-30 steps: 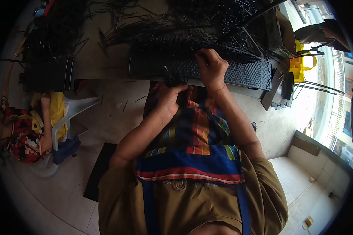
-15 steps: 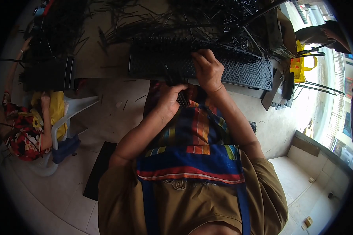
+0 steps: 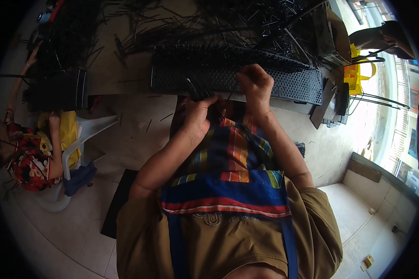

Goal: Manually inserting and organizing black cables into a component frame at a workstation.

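Note:
My left hand (image 3: 200, 114) is wrapped round a bundle of thin black sticks (image 3: 198, 91), whose ends poke out past the thumb. It sits at the near edge of a long black tray (image 3: 291, 87) with a honeycomb of small holes. Along the tray's far side, many dark pieces (image 3: 195, 56) stand up in a dense row. Over the tray's near part hovers my right hand (image 3: 257, 86), its fingers curled and pinched together. Whatever those fingers hold, if anything, is too small or hidden to tell.
Loose black sticks (image 3: 139, 21) litter the table behind the tray. A cardboard box (image 3: 333, 39) and a yellow bag (image 3: 354, 79) are at the right. At the left, a person in a floral top (image 3: 32, 162) sits on a white plastic chair (image 3: 81, 132) beside a dark box (image 3: 58, 88).
My right hand has drawn back slightly toward me and to the right, away from the row of pieces. The bundle in my left hand has tilted and shifted slightly left.

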`<state>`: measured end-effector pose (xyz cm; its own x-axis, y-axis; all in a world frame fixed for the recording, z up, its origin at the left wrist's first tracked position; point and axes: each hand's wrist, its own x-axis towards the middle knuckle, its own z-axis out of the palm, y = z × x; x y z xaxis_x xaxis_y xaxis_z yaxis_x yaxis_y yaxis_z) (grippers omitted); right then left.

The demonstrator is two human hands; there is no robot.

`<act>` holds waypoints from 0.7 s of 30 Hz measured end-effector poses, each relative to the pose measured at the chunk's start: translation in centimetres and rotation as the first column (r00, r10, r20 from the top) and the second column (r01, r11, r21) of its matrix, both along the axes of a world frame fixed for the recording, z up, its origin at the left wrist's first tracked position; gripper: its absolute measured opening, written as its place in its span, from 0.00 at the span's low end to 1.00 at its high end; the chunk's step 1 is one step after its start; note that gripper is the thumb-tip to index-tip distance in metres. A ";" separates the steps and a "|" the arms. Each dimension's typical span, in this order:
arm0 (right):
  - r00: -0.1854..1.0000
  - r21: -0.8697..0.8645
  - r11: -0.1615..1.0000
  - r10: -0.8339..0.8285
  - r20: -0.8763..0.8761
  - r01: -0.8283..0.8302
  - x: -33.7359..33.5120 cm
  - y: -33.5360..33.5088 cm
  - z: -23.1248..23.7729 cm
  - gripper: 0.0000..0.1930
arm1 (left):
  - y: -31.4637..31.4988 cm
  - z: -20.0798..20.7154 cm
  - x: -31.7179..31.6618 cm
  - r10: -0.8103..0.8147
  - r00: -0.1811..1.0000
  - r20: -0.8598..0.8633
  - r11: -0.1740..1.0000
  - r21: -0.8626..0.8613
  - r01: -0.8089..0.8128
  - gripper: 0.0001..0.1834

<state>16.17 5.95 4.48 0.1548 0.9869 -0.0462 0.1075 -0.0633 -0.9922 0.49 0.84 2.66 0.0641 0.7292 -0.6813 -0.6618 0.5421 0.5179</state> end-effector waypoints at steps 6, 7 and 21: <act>0.988 0.199 0.971 -0.144 0.051 0.131 -0.1 0.7 0.3 0.05 | -0.6 -0.8 0.2 -0.100 0.994 0.042 0.992 -0.067 0.102 0.08; 0.988 0.197 0.971 -0.145 0.051 0.132 0.0 1.3 0.2 0.05 | -0.7 -0.9 0.4 -0.125 0.992 0.012 0.992 -0.029 0.126 0.08; 0.783 0.574 0.777 -0.181 0.596 -0.257 -0.9 3.5 1.1 0.07 | -0.6 -1.2 0.8 -0.120 0.993 0.023 0.988 -0.095 0.122 0.06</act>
<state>15.24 9.46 5.57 -0.1067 0.7670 0.6327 0.6629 0.5292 -0.5297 1.32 0.27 1.47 0.1599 0.6466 -0.7459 -0.5965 0.6653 0.4489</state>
